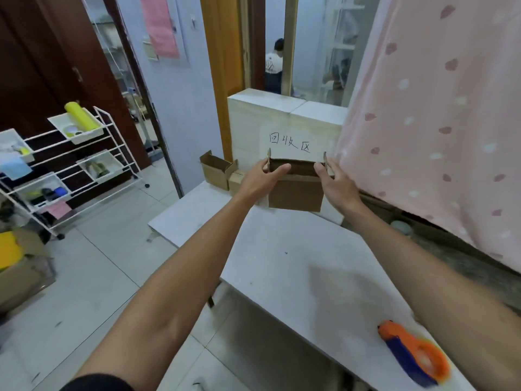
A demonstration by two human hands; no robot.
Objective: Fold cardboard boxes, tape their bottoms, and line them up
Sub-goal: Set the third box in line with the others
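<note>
At the far left end of the table (282, 263) we see two small boxes (215, 170) side by side. Just right of them, the left hand (260, 179) pinches the left top edge of the open cardboard box (296, 193). The box sits between both hands, and the right hand (337, 187) pinches its right edge. Well apart, at near right, lies the tape dispenser (414, 354).
</note>
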